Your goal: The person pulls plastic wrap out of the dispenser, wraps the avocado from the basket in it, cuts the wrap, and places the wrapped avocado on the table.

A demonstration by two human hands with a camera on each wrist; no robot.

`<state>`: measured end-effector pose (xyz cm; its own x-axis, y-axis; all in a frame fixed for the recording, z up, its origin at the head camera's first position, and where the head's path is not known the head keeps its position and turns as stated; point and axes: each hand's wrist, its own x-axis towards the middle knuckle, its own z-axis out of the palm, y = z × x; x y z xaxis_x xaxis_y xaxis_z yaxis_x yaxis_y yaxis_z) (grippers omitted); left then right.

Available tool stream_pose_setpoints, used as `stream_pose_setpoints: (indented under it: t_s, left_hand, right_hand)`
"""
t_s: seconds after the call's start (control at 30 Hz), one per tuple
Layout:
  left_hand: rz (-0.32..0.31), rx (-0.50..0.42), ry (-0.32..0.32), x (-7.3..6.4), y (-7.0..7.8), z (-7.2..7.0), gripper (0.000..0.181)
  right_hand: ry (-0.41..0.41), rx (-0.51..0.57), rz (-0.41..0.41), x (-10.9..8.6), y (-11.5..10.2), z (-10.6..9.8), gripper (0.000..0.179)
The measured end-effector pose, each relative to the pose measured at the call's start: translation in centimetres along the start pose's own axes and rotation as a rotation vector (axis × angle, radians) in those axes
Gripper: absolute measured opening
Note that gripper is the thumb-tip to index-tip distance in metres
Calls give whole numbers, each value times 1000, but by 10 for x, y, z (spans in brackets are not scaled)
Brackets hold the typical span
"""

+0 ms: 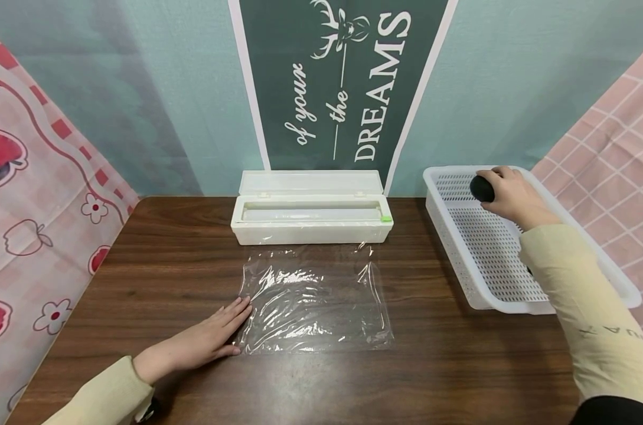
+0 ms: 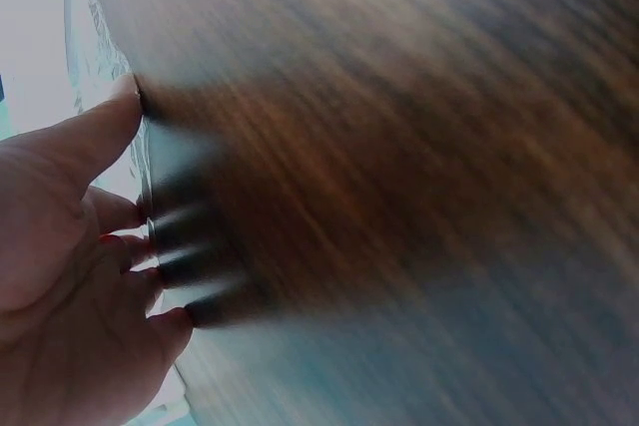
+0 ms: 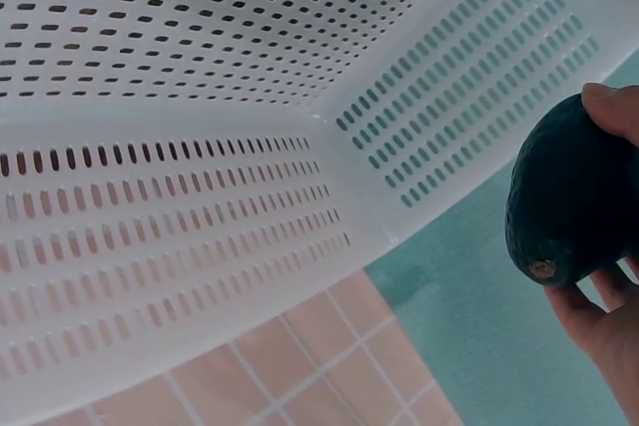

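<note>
My right hand [image 1: 518,198] grips a dark avocado [image 1: 482,189] over the far end of a white perforated basket [image 1: 449,254]. In the right wrist view the avocado [image 3: 564,202] shows a brown stem scar, with fingers below and the thumb above it. A sheet of clear plastic film [image 1: 316,307] lies wrinkled on the table, in front of a white film dispenser [image 1: 310,233]. Flat on the film's left edge rests my left hand [image 1: 209,336], its fingers straight. In the left wrist view that hand [image 2: 80,246] touches the tabletop beside the film.
The dispenser's lid [image 1: 310,182] stands raised, and a green slider [image 1: 386,219] sits at its right end. The brown wooden table [image 1: 156,265] meets hanging cloths at the back and sides. My right sleeve [image 1: 581,307] crosses the basket and hides part of its inside.
</note>
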<state>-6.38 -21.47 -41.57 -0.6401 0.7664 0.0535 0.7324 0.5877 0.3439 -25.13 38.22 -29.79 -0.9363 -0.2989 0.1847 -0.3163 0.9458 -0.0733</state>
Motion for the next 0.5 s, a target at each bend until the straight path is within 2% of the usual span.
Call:
stream_pose_setpoints:
  t_s: [0.1, 0.37, 0.5]
  left_hand:
    - [15, 13, 25, -1, -1, 2, 67]
    - [0, 12, 2, 0, 2, -1, 66]
    - [-3, 17, -1, 1, 3, -2, 66]
  right_hand:
    - [18, -5, -22, 0, -1, -1, 62]
    - [71, -22, -94, 1, -4, -3, 64]
    - [71, -41, -111, 2, -10, -6, 65]
